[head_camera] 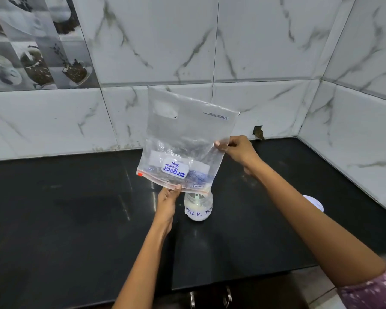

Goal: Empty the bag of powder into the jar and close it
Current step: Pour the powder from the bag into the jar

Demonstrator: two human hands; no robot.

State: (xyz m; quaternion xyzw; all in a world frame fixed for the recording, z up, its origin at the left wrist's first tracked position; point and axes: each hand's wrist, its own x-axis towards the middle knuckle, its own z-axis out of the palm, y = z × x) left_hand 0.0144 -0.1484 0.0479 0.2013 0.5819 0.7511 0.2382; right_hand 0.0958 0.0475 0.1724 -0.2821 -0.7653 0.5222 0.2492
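Note:
A clear zip freezer bag (183,139) hangs upside down over the open glass jar (198,208), its zip edge lowest and one corner at the jar's mouth. The bag looks nearly empty. White powder fills the lower part of the jar, which is hand-labelled "MILK PO…". My left hand (168,199) pinches the bag's zip edge just left of the jar. My right hand (236,149) pinches the bag's right side edge, higher up. The white jar lid (314,202) lies on the counter to the right, partly hidden behind my right forearm.
The black stone counter (76,208) runs into a corner of white marble-look wall tiles (265,52) at the back and right. Cabinet handles (210,298) show below the counter's front edge. A small hole in the tile (257,131) sits behind my right hand.

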